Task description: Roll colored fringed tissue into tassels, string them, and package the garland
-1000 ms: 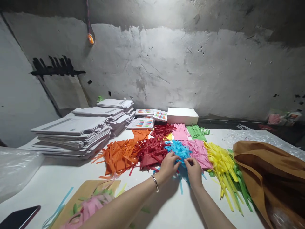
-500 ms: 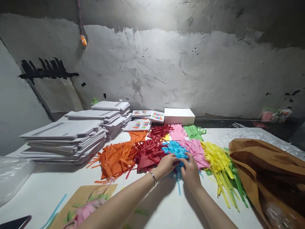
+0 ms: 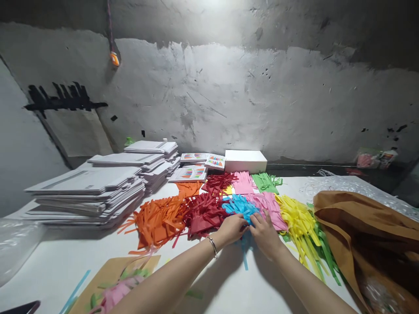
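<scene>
Blue fringed tissue paper (image 3: 241, 205) lies in the middle of a front row of coloured bundles. At its near edge, my left hand (image 3: 233, 229), with a bracelet at the wrist, has its fingers curled and pinched on the blue paper. My right hand (image 3: 265, 234) meets it from the other side, fingertips bent onto the same paper. The fingertips partly hide what they grip. Dark red fringe (image 3: 206, 213) lies left of the blue, and pink fringe (image 3: 266, 205) touches it on the right. One blue strip trails toward me below the hands.
Orange fringe (image 3: 160, 222) and yellow fringe (image 3: 296, 218) flank the row. Stacks of white flat packs (image 3: 88, 183) stand left, a white box (image 3: 245, 162) behind. Brown sheeting (image 3: 356, 226) covers the right side. Paper scraps lie on a brown sheet (image 3: 108, 268) in front.
My right hand has shifted slightly right and toward me, its fingers now bent lower on the blue paper. The left hand stays nearly in place, and the bundles lie as before.
</scene>
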The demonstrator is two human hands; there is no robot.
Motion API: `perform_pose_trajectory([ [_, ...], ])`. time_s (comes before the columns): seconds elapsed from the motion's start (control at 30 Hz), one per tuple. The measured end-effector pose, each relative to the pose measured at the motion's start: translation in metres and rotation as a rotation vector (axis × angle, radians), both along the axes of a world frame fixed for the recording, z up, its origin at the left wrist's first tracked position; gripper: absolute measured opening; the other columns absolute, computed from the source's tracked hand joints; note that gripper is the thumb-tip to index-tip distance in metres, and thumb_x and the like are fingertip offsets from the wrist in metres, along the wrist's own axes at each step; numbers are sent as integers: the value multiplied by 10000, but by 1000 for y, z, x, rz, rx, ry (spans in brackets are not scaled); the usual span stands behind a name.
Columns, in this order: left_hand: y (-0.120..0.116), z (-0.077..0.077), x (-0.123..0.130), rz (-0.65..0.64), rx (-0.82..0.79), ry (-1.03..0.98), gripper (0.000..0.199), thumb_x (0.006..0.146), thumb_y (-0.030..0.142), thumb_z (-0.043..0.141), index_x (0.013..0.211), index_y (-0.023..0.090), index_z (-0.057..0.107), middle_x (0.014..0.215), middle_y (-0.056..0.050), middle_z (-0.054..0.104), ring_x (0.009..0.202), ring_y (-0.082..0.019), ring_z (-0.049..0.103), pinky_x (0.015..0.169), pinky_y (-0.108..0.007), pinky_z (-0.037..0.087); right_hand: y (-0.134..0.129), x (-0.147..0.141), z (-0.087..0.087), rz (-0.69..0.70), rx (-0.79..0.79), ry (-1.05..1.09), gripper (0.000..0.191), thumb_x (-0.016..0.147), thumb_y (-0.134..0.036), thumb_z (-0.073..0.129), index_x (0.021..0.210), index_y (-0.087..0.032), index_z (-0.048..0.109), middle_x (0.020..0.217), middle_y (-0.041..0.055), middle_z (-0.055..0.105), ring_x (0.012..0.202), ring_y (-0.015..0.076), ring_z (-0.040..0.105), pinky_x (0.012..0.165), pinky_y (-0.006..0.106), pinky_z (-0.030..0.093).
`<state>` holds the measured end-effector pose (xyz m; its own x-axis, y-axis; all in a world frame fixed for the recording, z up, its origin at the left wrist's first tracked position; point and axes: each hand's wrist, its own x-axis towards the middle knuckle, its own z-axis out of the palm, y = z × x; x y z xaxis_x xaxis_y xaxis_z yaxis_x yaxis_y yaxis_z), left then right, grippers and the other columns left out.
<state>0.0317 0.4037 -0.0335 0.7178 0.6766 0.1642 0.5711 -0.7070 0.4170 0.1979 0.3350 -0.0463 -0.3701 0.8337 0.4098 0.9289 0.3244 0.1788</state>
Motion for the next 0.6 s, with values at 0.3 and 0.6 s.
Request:
perform_pose_trajectory([
  [0.3, -3, -7, 11, 49, -23, -9, 241, 962, 332, 626, 1129, 159, 648, 1178, -88, 655, 1039, -229, 645, 913, -448, 546, 2, 2, -16, -51, 1, -76, 227, 910, -142, 614, 1097, -147, 742, 1404, 169, 586, 1327, 356, 490, 1178, 642, 115],
  [0.6, 4, -4, 15, 224, -32, -68, 247, 972, 327, 616, 1154, 162, 639, 1157, -84, 663, 980, -210, 665, 853, -409, 575, 12, -2, -21, -46, 21, -79, 150, 844, -189, 718, 981, -170, 777, 1411, 155, 591, 1389, 355, 443, 1189, 617, 151],
])
